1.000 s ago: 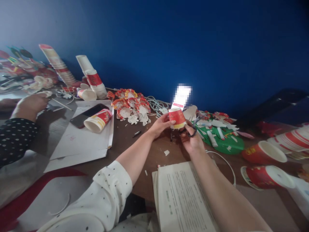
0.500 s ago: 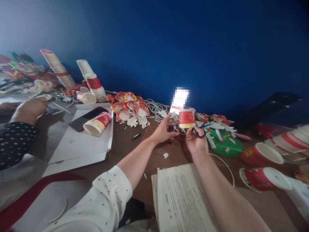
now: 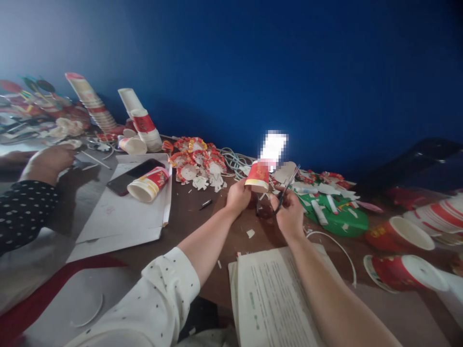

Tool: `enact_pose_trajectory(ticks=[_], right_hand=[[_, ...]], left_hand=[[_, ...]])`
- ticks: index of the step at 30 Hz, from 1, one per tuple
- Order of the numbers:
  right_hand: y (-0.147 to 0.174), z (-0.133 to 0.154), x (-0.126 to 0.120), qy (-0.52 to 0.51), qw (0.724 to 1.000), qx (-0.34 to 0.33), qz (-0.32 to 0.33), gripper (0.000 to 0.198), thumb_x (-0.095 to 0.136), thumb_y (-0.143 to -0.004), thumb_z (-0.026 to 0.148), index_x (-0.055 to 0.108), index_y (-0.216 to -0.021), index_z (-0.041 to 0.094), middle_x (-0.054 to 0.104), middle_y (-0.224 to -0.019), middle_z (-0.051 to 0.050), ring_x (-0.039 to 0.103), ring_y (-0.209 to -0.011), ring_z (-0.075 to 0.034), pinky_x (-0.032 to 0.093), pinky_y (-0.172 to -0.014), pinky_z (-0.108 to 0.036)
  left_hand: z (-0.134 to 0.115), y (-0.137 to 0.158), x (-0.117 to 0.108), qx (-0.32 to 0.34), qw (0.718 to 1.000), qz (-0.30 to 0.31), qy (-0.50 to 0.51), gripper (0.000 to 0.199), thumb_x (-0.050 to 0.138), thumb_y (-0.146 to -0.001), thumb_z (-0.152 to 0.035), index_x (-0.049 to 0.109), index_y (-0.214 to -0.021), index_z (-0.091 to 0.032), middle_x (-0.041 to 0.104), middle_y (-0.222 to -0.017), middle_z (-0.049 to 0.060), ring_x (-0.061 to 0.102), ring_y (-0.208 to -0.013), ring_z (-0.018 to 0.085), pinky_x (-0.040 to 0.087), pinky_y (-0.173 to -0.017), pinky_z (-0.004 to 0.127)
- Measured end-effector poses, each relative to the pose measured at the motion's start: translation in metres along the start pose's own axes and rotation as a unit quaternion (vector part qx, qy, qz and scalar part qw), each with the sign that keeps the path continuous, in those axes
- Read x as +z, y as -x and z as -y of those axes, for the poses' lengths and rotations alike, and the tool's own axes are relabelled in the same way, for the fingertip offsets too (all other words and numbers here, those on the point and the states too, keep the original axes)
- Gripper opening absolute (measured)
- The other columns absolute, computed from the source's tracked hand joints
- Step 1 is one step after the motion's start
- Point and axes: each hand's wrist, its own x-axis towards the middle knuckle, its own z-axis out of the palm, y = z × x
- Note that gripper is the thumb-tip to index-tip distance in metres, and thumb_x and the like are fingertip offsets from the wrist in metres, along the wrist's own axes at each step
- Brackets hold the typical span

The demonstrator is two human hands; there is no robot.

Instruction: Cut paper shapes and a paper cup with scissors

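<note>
My left hand (image 3: 238, 196) is closed around the side of a red paper cup (image 3: 258, 174) with a yellow and white band. The cup is raised over the brown table, its white-banded edge turned down towards me. Just right of it, my right hand (image 3: 290, 212) is closed on a pair of scissors (image 3: 287, 189) with dark handles. The blades point up and to the right, apart from the cup. Behind the cup a bright screen (image 3: 274, 147) is blurred out. Paper scraps lie beneath and beside both hands.
Cut cup pieces (image 3: 198, 161) are heaped at the back. A green sheet (image 3: 347, 219) with scraps lies right, near more cups (image 3: 400, 233). Left are a cardboard sheet (image 3: 119, 226), a phone (image 3: 135, 176) and a co-worker's hand (image 3: 50, 161). A paper booklet (image 3: 275, 294) lies in front.
The red cup has passed from my right hand to my left and shifted left. My left hand has closed on it. The scissors in my right hand have swung upright.
</note>
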Motion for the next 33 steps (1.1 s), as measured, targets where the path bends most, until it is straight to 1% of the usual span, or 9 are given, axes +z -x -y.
enact_pose_trajectory(ticks=[3, 6, 8, 11, 15, 18, 20, 26, 33], right_hand=[[0.001, -0.004, -0.002, 0.06, 0.995, -0.07, -0.025, 0.039, 0.077, -0.072, 0.033, 0.065, -0.108, 0.022, 0.066, -0.083, -0.001, 0.061, -0.072, -0.016, 0.052, -0.072, -0.032], [0.002, -0.005, -0.002, 0.068, 0.993, -0.091, -0.017, 0.054, 0.084, -0.064, 0.03, 0.063, -0.113, 0.022, 0.067, -0.089, -0.002, 0.062, -0.077, -0.018, 0.051, -0.075, -0.033], [0.002, -0.005, -0.002, 0.076, 0.993, -0.093, -0.019, 0.055, 0.084, -0.062, 0.029, 0.063, -0.113, 0.022, 0.067, -0.091, -0.003, 0.061, -0.078, -0.018, 0.051, -0.074, -0.032], [-0.001, -0.005, -0.003, 0.102, 0.99, -0.092, -0.045, 0.043, 0.078, -0.069, 0.029, 0.065, -0.11, 0.021, 0.068, -0.091, -0.004, 0.061, -0.076, -0.018, 0.05, -0.073, -0.033], [-0.008, -0.004, -0.005, 0.074, 0.993, -0.024, -0.089, 0.037, 0.074, -0.068, 0.026, 0.067, -0.103, 0.018, 0.067, -0.08, -0.002, 0.059, -0.068, -0.016, 0.048, -0.063, -0.029], [-0.01, -0.001, -0.005, 0.054, 0.992, 0.034, -0.109, 0.035, 0.071, -0.066, 0.023, 0.068, -0.101, 0.017, 0.063, -0.07, 0.0, 0.056, -0.059, -0.014, 0.043, -0.053, -0.025], [-0.01, 0.001, -0.005, 0.045, 0.992, 0.043, -0.114, 0.037, 0.07, -0.066, 0.023, 0.068, -0.102, 0.017, 0.063, -0.068, 0.001, 0.055, -0.057, -0.013, 0.043, -0.051, -0.025], [-0.008, 0.003, -0.002, 0.082, 0.99, -0.009, -0.118, 0.042, 0.072, -0.066, 0.033, 0.066, -0.103, 0.014, 0.067, -0.079, -0.005, 0.061, -0.067, -0.017, 0.05, -0.061, -0.03], [-0.006, -0.009, -0.004, 0.126, 0.988, -0.061, -0.069, 0.044, 0.071, -0.069, 0.031, 0.064, -0.11, 0.015, 0.071, -0.094, -0.01, 0.066, -0.079, -0.021, 0.053, -0.075, -0.036]], left_hand=[[0.004, -0.002, 0.001, -0.02, 1.0, 0.005, -0.001, 0.026, 0.046, -0.086, -0.031, 0.069, -0.084, -0.019, 0.066, -0.064, 0.006, 0.062, -0.071, 0.023, 0.047, -0.073, 0.034], [-0.001, 0.0, 0.0, -0.005, 0.998, 0.029, -0.05, 0.029, 0.044, -0.087, -0.031, 0.069, -0.081, -0.018, 0.066, -0.066, 0.007, 0.061, -0.072, 0.022, 0.047, -0.072, 0.032], [-0.006, 0.003, -0.002, 0.022, 0.995, 0.046, -0.084, 0.028, 0.045, -0.086, -0.03, 0.069, -0.081, -0.018, 0.069, -0.073, 0.008, 0.061, -0.074, 0.022, 0.047, -0.073, 0.032], [-0.012, 0.007, -0.003, 0.059, 0.989, 0.086, -0.109, 0.024, 0.048, -0.084, -0.027, 0.07, -0.084, -0.018, 0.07, -0.079, 0.008, 0.062, -0.076, 0.023, 0.047, -0.075, 0.032], [-0.014, 0.007, -0.003, 0.05, 0.984, 0.129, -0.112, 0.023, 0.049, -0.084, -0.025, 0.071, -0.082, -0.019, 0.071, -0.077, 0.008, 0.064, -0.076, 0.024, 0.048, -0.076, 0.033], [-0.012, 0.005, -0.002, 0.051, 0.985, 0.112, -0.122, 0.025, 0.05, -0.085, -0.028, 0.073, -0.088, -0.018, 0.073, -0.084, 0.009, 0.065, -0.083, 0.026, 0.048, -0.078, 0.033], [-0.011, 0.005, -0.002, 0.05, 0.986, 0.094, -0.131, 0.026, 0.052, -0.084, -0.031, 0.073, -0.094, -0.02, 0.074, -0.089, 0.009, 0.066, -0.086, 0.026, 0.047, -0.078, 0.033], [-0.016, 0.008, -0.004, 0.03, 0.985, 0.037, -0.165, 0.029, 0.061, -0.078, -0.037, 0.071, -0.103, -0.025, 0.073, -0.089, 0.003, 0.066, -0.084, 0.022, 0.047, -0.075, 0.029], [-0.021, 0.011, -0.004, 0.046, 0.981, 0.059, -0.181, 0.034, 0.059, -0.079, -0.031, 0.066, -0.112, -0.026, 0.073, -0.094, 0.004, 0.067, -0.088, 0.024, 0.047, -0.077, 0.03]])
